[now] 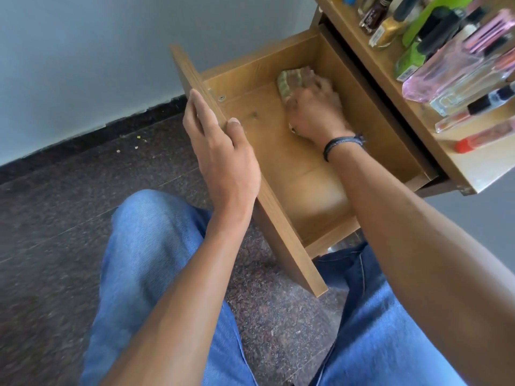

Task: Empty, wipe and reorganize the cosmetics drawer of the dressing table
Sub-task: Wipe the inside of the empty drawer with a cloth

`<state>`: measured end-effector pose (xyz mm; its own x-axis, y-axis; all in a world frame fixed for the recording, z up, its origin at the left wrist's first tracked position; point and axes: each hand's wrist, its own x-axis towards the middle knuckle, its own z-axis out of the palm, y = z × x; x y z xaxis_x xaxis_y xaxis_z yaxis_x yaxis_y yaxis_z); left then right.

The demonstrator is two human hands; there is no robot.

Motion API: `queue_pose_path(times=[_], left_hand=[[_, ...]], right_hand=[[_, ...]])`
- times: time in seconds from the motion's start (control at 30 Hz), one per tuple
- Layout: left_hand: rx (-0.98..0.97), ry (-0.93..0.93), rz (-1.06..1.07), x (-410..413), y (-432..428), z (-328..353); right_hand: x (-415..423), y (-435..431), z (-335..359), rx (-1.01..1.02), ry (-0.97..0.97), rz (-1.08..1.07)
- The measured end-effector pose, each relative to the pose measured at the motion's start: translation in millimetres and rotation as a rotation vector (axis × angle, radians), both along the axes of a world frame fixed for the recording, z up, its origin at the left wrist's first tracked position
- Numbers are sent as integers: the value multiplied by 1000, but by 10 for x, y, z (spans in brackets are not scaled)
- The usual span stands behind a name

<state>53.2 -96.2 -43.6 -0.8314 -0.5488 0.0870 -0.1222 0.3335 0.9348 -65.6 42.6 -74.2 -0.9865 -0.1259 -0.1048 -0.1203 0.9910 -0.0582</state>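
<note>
The wooden drawer [295, 174] is pulled out of the dressing table and holds nothing but a cloth. My left hand [223, 146] holds the drawer's front panel [195, 82], fingers on the outside and thumb on its top edge. My right hand [315, 110] presses a greenish striped cloth [289, 79] onto the drawer's floor near the far corner; the hand covers most of the cloth. A dark braided band sits on my right wrist.
The dressing table top [471, 168] at the upper right is crowded with several cosmetics: nail polish bottles [387, 29], a pink perfume bottle [443, 71], lip gloss tubes [485, 137]. My knees in blue jeans are below the drawer. Dark speckled floor and a pale wall lie to the left.
</note>
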Motion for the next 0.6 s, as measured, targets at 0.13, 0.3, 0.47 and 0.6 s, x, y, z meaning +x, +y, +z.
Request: queue_pose_path(times=[0.13,0.3,0.47,0.6], left_hand=[[8,1,-2,-29,-20,-27],[12,10,-1,-26,-32,-58],[19,3,-11,-30,-38,-39],[41,2,-16,-32,-38,-13]], right_hand=[[208,-387,-43,-65,-17,113],[481,-632,-142,-139,-47,248],[544,-511,-54,-90,-129,308],[870,-318,43,-65,-214,338]])
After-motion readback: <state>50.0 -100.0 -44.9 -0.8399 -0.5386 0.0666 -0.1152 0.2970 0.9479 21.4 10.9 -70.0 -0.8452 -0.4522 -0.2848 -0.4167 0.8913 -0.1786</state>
